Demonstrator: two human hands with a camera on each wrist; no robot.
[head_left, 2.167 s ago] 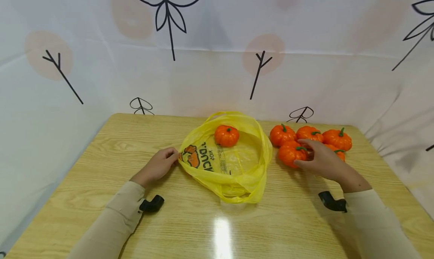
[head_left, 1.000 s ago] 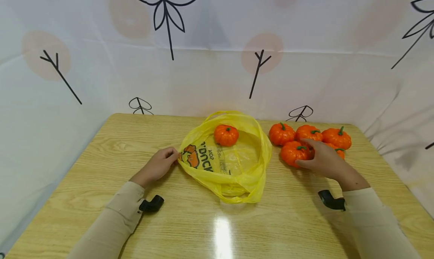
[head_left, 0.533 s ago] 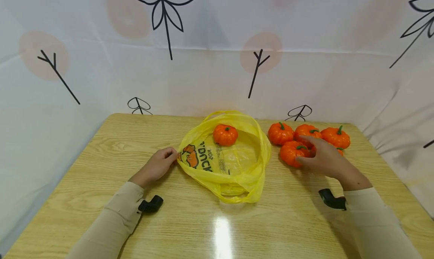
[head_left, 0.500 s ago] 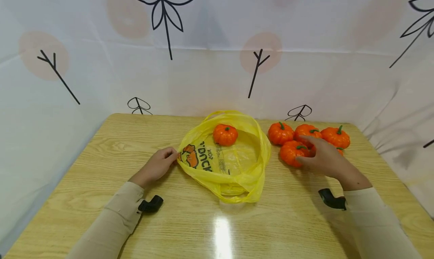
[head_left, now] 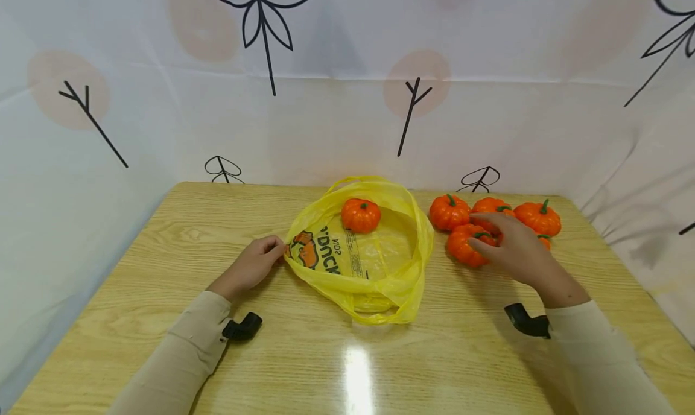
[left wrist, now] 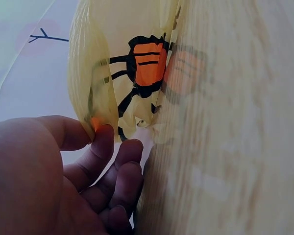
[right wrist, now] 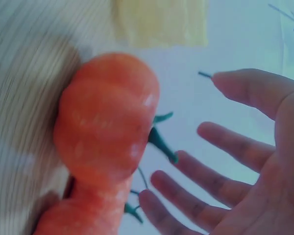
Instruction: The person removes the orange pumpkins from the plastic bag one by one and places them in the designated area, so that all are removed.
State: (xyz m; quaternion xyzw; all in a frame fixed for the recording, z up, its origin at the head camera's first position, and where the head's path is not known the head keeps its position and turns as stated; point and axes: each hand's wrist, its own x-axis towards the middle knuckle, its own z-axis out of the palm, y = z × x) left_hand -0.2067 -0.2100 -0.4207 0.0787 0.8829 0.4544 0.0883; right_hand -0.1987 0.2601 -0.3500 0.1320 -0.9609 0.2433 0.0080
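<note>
My left hand point(head_left: 255, 264) pinches the left rim of a yellow plastic bag point(head_left: 391, 294) between thumb and forefinger; the left wrist view shows the thin film point(left wrist: 95, 73) at the fingertips. The bag lies with its mouth spread, and one orange toy pumpkin point(head_left: 361, 215) with a green stem sits inside. At the right, my right hand point(head_left: 513, 246) hovers over the front pumpkin point(head_left: 466, 246) of a group, fingers spread. In the right wrist view a gap shows between the fingers and that pumpkin point(right wrist: 105, 117), which rests on the table.
Behind the front pumpkin stand a left pumpkin point(head_left: 449, 212), a middle pumpkin point(head_left: 491, 207) and a right pumpkin point(head_left: 537, 218); another is mostly hidden by my right hand. The wooden table point(head_left: 217, 367) ends at a patterned cloth wall point(head_left: 336, 125).
My right hand has risen from the side of the front pumpkin to just above it, the thumb now near the stem. The pumpkin stays about in place; the left hand keeps its pinch on the bag.
</note>
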